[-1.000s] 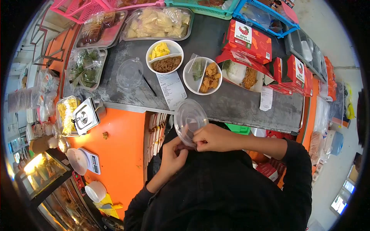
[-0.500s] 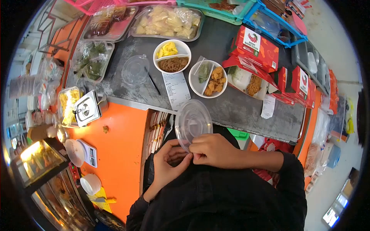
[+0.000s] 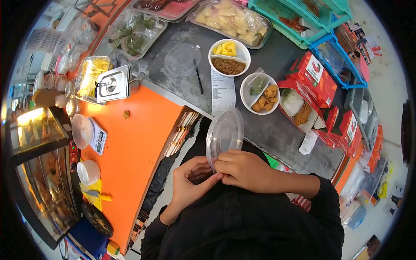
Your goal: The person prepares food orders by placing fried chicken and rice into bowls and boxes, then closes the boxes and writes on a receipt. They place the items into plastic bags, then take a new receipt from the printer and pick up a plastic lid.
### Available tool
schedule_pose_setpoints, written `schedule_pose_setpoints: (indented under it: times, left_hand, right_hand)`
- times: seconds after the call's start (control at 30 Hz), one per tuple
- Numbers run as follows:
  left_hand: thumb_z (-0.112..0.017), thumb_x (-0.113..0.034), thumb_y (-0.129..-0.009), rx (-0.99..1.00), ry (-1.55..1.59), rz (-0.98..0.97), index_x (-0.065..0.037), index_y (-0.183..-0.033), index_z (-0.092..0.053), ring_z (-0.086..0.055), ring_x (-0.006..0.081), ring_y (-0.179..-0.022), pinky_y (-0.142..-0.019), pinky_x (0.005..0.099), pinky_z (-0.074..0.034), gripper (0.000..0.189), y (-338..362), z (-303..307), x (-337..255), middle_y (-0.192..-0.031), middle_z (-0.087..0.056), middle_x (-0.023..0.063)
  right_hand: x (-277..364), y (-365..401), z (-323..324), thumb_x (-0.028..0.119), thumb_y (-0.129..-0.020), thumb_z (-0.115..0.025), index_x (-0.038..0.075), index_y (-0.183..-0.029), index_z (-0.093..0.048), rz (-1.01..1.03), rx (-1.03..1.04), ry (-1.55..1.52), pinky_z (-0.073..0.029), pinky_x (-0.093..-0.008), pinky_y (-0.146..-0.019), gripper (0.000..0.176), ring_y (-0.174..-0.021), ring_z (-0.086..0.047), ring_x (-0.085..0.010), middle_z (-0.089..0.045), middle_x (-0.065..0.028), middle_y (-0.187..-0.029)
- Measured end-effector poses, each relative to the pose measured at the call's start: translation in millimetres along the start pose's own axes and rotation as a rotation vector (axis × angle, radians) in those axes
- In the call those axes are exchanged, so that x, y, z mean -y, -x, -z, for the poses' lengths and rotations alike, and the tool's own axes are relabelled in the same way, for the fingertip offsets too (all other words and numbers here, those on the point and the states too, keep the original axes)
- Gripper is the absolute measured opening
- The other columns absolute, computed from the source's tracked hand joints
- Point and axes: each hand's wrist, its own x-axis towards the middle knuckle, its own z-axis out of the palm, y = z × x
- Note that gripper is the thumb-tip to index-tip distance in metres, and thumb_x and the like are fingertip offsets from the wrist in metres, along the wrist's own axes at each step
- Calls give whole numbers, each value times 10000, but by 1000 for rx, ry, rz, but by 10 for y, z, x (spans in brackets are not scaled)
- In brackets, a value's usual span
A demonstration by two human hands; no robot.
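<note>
A clear round plastic lid (image 3: pixel 226 130) is held upright in front of my body, just off the counter's edge. My left hand (image 3: pixel 190 180) is closed at its lower rim, thumb tip pressed near the other hand's fingertips. My right hand (image 3: pixel 240 170) pinches the same lower rim, fingers curled. Beyond the lid stand two divided white bowls. One bowl (image 3: pixel 248 65) holds yellow egg-like pieces and brown minced food; the other bowl (image 3: pixel 248 104) holds fried chunks and a small packet of green stuff. A long receipt (image 3: pixel 223 93) lies beside them.
Another clear lid (image 3: pixel 182 60) and a black pen (image 3: pixel 199 81) lie on the grey counter. Red food boxes (image 3: pixel 313 76) stand at the right. Steel lid (image 3: pixel 113 83), scale (image 3: pixel 99 138) and yellow-handled knife (image 3: pixel 97 195) sit on the orange surface at left.
My view has turned left, so the counter things appear farther right and more of the orange surface shows. Both hands keep hold of the lid's rim, almost in the same pose.
</note>
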Motion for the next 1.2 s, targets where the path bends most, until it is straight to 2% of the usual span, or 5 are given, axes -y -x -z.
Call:
schedule_pose_setpoints:
  times: [0.47,0.67,0.77,1.0,1.2]
  left_hand:
    - [-593,13,-759,-162,-281,-143,33,-996,-580,-614,106,-802,-732,238,-491,238,-63,-56,159,-854,-638,76]
    - [-513,65,-792,-122,265,-70,70,-997,-565,-613,161,-858,-759,247,-488,212,-172,1,214,-899,-629,106]
    - [-543,51,-792,-132,387,-122,61,-961,-560,-612,164,-845,-757,260,-501,170,-167,67,143,-937,-620,117]
    - [-590,46,-752,-191,709,-267,43,-945,-576,-606,146,-849,-748,257,-499,194,-9,56,-537,-936,-624,113]
    - [-612,85,-734,-472,289,-544,59,-862,-614,-615,132,-794,-733,251,-499,130,11,105,-585,-859,-643,112]
  right_hand:
    - [-56,-33,-81,115,-696,-605,42,-741,-473,72,-30,71,-428,-360,-593,158,-700,-513,-270,-487,-84,-744]
    - [18,-123,9,123,-715,-626,52,-795,-493,-165,-66,-11,-444,-350,-631,171,-736,-530,-253,-491,-75,-765]
    - [9,-242,53,164,-687,-675,80,-947,-571,149,-323,277,-428,-324,-693,293,-820,-544,-193,-556,-18,-883]
    - [532,-537,426,186,-656,-694,119,-853,-629,370,-352,306,-322,-339,-793,218,-894,-532,-164,-583,9,-929]
    - [591,-626,337,119,-682,-655,26,-798,-561,399,-307,451,-449,-249,-594,176,-715,-570,-188,-526,-42,-842]
